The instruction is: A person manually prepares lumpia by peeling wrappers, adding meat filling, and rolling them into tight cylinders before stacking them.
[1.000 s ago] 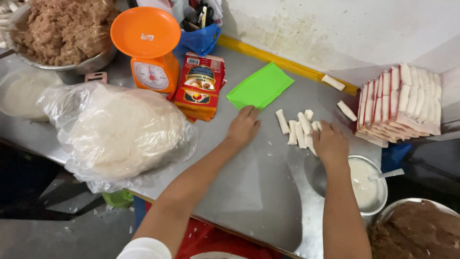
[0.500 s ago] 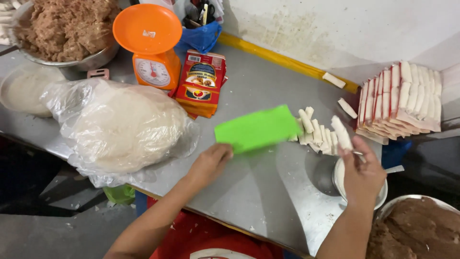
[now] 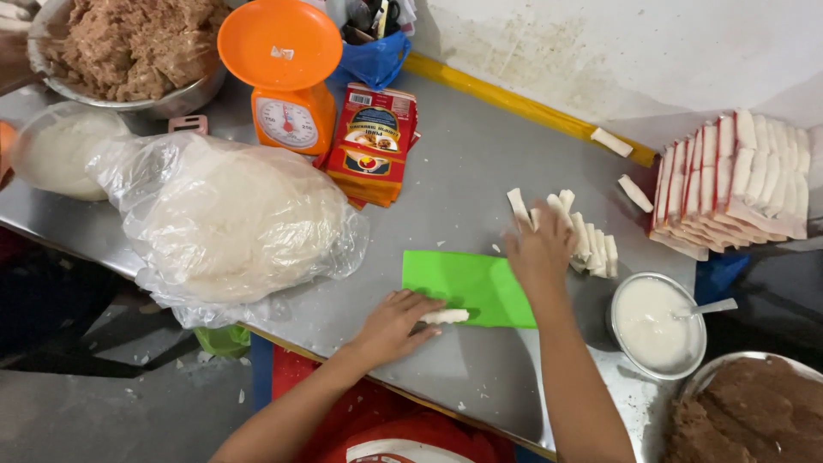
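**Both hands down on the steel table, green mat in the middle**

So the left hand (image 3: 396,324) sits near the front edge of the metal table (image 3: 463,171), fingers loosely curled round one white stick (image 3: 444,316) that lies across the near edge of the green mat (image 3: 467,285). It's a light pinch, not a fist. The right hand (image 3: 540,253) is just past the mat's far right corner, palm down with fingers spread over the loose pile of white sticks (image 3: 591,244). Can't tell if it actually has one pinched, the back of the hand hides that

Stuff crowding around:
- big lump of dough in a clear plastic bag (image 3: 231,227) takes up the left half of the table, just beside the mat
- orange kitchen scale (image 3: 283,77) and a red-and-yellow packet (image 3: 370,141) toward the back edge
- metal bowl of brown minced filling (image 3: 120,47) at the back left corner
- small metal bowl of white paste (image 3: 656,326) with a spoon in it, right by the right forearm at the front right
- stack of red-and-white sticks (image 3: 737,184) at the right edge, two stray white pieces near it
- another tray of brown filling (image 3: 750,411) at the front right corner

The paste bowl sits close against the right arm
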